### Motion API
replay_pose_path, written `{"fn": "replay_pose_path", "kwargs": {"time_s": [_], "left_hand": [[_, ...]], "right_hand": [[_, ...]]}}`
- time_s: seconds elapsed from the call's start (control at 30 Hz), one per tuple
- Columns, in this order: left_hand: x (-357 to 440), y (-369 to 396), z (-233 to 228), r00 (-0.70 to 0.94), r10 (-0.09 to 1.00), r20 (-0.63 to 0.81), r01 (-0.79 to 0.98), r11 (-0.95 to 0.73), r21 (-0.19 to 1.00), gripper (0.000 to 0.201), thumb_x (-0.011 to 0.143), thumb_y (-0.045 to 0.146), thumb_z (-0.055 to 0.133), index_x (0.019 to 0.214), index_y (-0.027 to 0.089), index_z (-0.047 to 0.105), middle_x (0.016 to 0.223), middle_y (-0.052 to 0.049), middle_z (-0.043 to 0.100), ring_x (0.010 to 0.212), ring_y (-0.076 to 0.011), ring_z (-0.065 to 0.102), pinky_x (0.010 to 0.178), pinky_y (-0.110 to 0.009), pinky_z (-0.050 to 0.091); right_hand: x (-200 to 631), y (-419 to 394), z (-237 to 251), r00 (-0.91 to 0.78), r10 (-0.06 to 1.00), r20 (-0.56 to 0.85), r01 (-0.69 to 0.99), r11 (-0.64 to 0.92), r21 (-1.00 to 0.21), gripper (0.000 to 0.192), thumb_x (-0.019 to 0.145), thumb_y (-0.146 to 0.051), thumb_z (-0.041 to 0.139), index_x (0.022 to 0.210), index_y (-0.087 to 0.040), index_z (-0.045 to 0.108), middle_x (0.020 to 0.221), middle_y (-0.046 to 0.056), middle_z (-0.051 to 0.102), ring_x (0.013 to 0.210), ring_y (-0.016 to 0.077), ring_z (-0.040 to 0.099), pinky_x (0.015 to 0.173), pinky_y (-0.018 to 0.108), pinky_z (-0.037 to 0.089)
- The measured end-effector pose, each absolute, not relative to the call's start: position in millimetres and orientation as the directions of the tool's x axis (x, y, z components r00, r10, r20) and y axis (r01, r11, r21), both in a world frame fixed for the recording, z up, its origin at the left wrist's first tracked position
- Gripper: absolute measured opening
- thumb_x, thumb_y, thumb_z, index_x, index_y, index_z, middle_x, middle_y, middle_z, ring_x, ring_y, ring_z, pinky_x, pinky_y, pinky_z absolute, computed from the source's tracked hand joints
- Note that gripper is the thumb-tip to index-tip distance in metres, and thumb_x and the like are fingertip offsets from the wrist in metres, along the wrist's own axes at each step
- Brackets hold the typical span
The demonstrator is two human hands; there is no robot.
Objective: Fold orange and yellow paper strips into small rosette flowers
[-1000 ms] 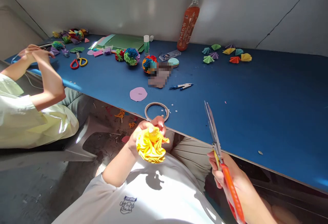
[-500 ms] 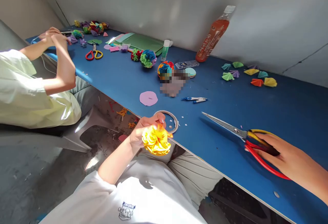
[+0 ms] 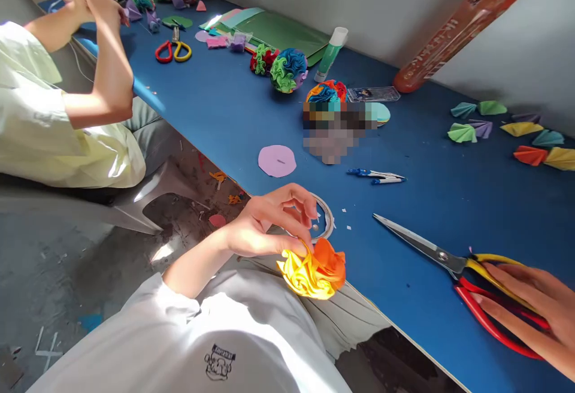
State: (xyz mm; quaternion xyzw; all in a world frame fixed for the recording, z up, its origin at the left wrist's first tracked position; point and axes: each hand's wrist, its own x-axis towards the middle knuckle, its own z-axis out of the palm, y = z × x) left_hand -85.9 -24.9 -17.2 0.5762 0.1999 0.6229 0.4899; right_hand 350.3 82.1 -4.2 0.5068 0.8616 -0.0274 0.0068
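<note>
My left hand (image 3: 269, 222) holds a ruffled yellow and orange paper ball (image 3: 314, 270) by its top, just over the near edge of the blue table (image 3: 449, 213). A tape ring (image 3: 324, 220) lies on the table right behind that hand. My right hand (image 3: 530, 306) rests on the red and yellow handles of a pair of scissors (image 3: 449, 261) that lie flat on the table, blades pointing left. Its fingers lie over the handles, not clearly gripping them.
A lilac paper disc (image 3: 277, 160), a compass (image 3: 376, 175), finished paper balls (image 3: 287, 69), a glue stick (image 3: 330, 54), a bottle (image 3: 453, 27), folded paper fans (image 3: 462, 133) and green sheets (image 3: 278, 30) lie farther back. At the left a seated person (image 3: 54, 117) works beside small scissors (image 3: 173, 50).
My right hand brought the scissors down from the air and laid them flat on the table. My left hand moved the paper ball forward to the table edge; its orange side now shows.
</note>
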Motion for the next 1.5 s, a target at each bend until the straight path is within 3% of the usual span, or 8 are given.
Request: {"fn": "replay_pose_path", "kwargs": {"time_s": [0.13, 0.27, 0.37, 0.47, 0.63, 1.1, 1.27, 1.5], "left_hand": [[-74.7, -22.2, -10.4, 0.081, 0.878, 0.473, -0.299, -0.431, 0.851, 0.006, 0.076, 0.024, 0.076, 0.08, 0.027, 0.078, 0.099, -0.006, 0.058, 0.086, -0.0147, 0.059, 0.08, -0.03, 0.054], [-61.5, -20.3, -6.9, 0.15, 0.88, 0.45, -0.277, -0.399, 0.874, 0.004, 0.077, 0.027, 0.075, 0.08, 0.026, 0.077, 0.101, -0.007, 0.06, 0.087, -0.0152, 0.06, 0.081, -0.032, 0.054], [-51.7, -18.9, -5.5, 0.23, 0.875, 0.427, -0.274, -0.363, 0.891, 0.005, 0.077, 0.029, 0.075, 0.079, 0.025, 0.077, 0.102, -0.008, 0.061, 0.088, -0.0166, 0.06, 0.081, -0.034, 0.054], [-44.3, -18.5, -2.8, 0.291, 0.868, 0.403, -0.291, -0.321, 0.901, 0.006, 0.077, 0.029, 0.074, 0.079, 0.025, 0.077, 0.103, -0.008, 0.062, 0.09, -0.0166, 0.06, 0.082, -0.034, 0.054], [-40.0, -19.4, 0.1, 0.37, 0.847, 0.38, -0.272, -0.293, 0.917, 0.006, 0.079, 0.023, 0.072, 0.081, 0.024, 0.077, 0.104, -0.008, 0.062, 0.093, -0.0168, 0.06, 0.086, -0.033, 0.053], [-30.6, -20.6, -3.3, 0.282, 0.855, 0.435, -0.195, -0.393, 0.899, 0.006, 0.08, 0.021, 0.07, 0.082, 0.023, 0.076, 0.101, -0.006, 0.061, 0.093, -0.0153, 0.061, 0.084, -0.03, 0.052], [-19.9, -20.4, -5.2, -0.018, 0.866, 0.499, 0.122, -0.493, 0.861, 0.009, 0.084, 0.02, 0.066, 0.082, 0.018, 0.074, 0.09, -0.005, 0.068, 0.082, -0.0121, 0.064, 0.076, -0.024, 0.053], [-9.2, -23.3, -3.9, -0.028, 0.834, 0.551, 0.458, -0.479, 0.748, 0.017, 0.088, 0.017, 0.057, 0.082, 0.016, 0.073, 0.076, -0.003, 0.074, 0.07, -0.0121, 0.066, 0.066, -0.023, 0.053]], "right_hand": [[320.1, 77.7, 28.5, -0.456, 0.871, -0.185, 0.88, 0.473, 0.056, 0.019, 0.086, -0.035, 0.058, 0.091, -0.025, 0.072, 0.097, 0.012, 0.072, 0.068, 0.021, 0.07, 0.056, 0.029, 0.053], [250.4, 44.8, 68.2, -0.672, 0.686, 0.278, 0.734, 0.667, 0.129, 0.019, 0.093, -0.034, 0.053, 0.105, -0.029, 0.067, 0.089, 0.003, 0.074, 0.073, 0.0162, 0.07, 0.056, 0.026, 0.05], [199.2, 30.9, 85.8, -0.76, 0.481, 0.438, 0.528, 0.849, -0.016, 0.019, 0.093, -0.017, 0.053, 0.107, -0.029, 0.061, 0.088, -0.002, 0.074, 0.074, 0.0094, 0.069, 0.063, 0.019, 0.051], [174.4, 39.8, 86.7, -0.887, 0.244, 0.393, 0.195, 0.968, -0.16, 0.025, 0.095, -0.009, 0.047, 0.107, -0.026, 0.06, 0.094, -0.002, 0.073, 0.082, 0.0049, 0.069, 0.072, 0.013, 0.051], [172.2, 56.0, 74.8, -0.894, 0.167, 0.416, 0.055, 0.962, -0.266, 0.019, 0.093, -0.01, 0.051, 0.103, -0.021, 0.063, 0.097, -0.001, 0.073, 0.084, 0.0045, 0.068, 0.076, 0.012, 0.051], [171.7, 50.5, 68.5, -0.883, 0.16, 0.44, 0.101, 0.983, -0.154, 0.011, 0.095, -0.017, 0.05, 0.094, -0.019, 0.061, 0.092, 0.0, 0.073, 0.077, 0.0067, 0.07, 0.066, 0.012, 0.052], [166.0, 28.4, 74.3, -0.73, 0.399, 0.555, 0.272, 0.914, -0.3, 0.016, 0.089, -0.009, 0.057, 0.095, -0.023, 0.058, 0.09, -0.001, 0.071, 0.077, 0.0099, 0.07, 0.067, 0.018, 0.055], [155.1, 15.9, 63.1, -0.75, 0.413, 0.516, 0.272, 0.904, -0.329, 0.018, 0.088, -0.007, 0.057, 0.102, -0.02, 0.056, 0.089, 0.004, 0.071, 0.078, 0.013, 0.067, 0.072, 0.023, 0.056]]}}
